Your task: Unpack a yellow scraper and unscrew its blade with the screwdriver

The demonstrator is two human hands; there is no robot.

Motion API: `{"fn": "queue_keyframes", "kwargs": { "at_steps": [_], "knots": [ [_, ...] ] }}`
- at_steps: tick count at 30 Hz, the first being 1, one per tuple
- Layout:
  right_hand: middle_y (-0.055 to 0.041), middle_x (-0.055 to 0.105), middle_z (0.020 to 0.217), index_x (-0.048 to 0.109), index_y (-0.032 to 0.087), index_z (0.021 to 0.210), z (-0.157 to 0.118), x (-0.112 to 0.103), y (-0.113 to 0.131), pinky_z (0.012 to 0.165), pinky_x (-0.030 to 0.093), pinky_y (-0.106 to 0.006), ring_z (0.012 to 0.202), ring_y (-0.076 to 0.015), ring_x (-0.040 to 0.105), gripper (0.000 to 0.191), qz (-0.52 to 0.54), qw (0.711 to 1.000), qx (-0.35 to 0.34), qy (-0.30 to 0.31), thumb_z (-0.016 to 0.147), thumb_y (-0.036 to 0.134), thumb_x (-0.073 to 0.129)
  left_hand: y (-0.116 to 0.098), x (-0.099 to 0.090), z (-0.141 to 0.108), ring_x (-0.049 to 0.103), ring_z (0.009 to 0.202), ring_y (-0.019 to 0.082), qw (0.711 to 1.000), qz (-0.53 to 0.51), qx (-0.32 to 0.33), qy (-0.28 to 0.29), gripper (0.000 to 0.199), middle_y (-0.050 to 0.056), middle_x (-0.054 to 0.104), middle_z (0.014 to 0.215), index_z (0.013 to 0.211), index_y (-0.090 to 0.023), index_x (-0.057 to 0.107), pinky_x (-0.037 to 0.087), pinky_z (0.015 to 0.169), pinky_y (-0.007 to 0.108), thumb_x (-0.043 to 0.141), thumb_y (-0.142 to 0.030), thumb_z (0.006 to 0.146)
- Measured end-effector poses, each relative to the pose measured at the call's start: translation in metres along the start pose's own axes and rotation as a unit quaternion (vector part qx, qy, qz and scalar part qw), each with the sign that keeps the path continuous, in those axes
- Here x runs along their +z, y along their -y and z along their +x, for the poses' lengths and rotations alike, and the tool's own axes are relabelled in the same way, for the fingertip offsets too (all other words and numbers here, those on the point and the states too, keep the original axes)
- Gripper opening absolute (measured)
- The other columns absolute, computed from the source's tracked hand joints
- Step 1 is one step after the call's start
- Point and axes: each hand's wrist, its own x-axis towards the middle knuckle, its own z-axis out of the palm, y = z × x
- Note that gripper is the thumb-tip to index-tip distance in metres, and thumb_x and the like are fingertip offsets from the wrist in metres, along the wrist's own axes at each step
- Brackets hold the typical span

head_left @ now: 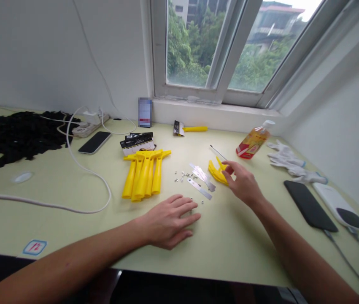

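My left hand [174,221] lies palm down on the table, its fingers stretched out beside a few small metal nuts [202,202]. My right hand [244,183] is curled at a small pile of curved yellow plastic pieces [216,174], thumb and fingers closing on one of them. A thin metal rod [217,152], like a screwdriver shaft, points away from that hand; its near end is hidden. Between my hands are flat metal blades [200,188] and several loose nuts and screws [182,174]. Left of these, several yellow scraper handles [144,177] lie side by side.
Black-and-white packets [137,143] lie behind the handles. A finished-looking yellow scraper [192,128] rests near the window wall. A drink bottle [253,141], white gloves [288,158] and a dark phone [309,204] are on the right. A white cable [95,169] loops across the left side.
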Motion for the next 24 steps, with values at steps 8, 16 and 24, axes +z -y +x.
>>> {"fn": "queue_keyframes", "kwargs": {
  "at_steps": [8, 16, 24],
  "knots": [
    [-0.0138, 0.068, 0.106, 0.062, 0.016, 0.11, -0.005, 0.006, -0.002, 0.089, 0.052, -0.048, 0.098, -0.0281, 0.063, 0.026, -0.047, 0.998, -0.031, 0.024, 0.092, 0.031, 0.05, 0.005, 0.007, -0.003, 0.012, 0.15, 0.024, 0.996, -0.044, -0.03, 0.074, 0.072, 0.012, 0.02, 0.161, 0.155, -0.015, 0.02, 0.01, 0.122, 0.048, 0.029, -0.058, 0.098],
    [-0.0121, 0.035, 0.156, 0.027, 0.014, 0.153, -0.084, -0.004, 0.069, 0.116, 0.028, -0.057, 0.144, -0.0295, 0.032, 0.062, -0.052, 0.95, -0.201, 0.231, 0.098, 0.04, 0.04, 0.015, 0.01, -0.001, 0.008, 0.151, 0.022, 0.989, -0.002, -0.123, 0.085, 0.077, 0.011, 0.014, 0.162, 0.156, -0.014, 0.014, 0.006, 0.123, 0.044, 0.023, -0.062, 0.097],
    [-0.0101, 0.013, 0.162, 0.008, 0.014, 0.156, -0.059, 0.012, 0.074, 0.119, 0.008, -0.058, 0.151, -0.0294, 0.009, 0.071, -0.088, 0.945, -0.189, 0.254, 0.1, 0.051, 0.027, 0.017, 0.016, -0.001, 0.004, 0.151, 0.026, 0.981, 0.044, -0.177, 0.065, 0.075, 0.012, 0.006, 0.163, 0.156, -0.012, 0.014, 0.011, 0.122, 0.041, 0.02, -0.06, 0.098]
  ]
}}
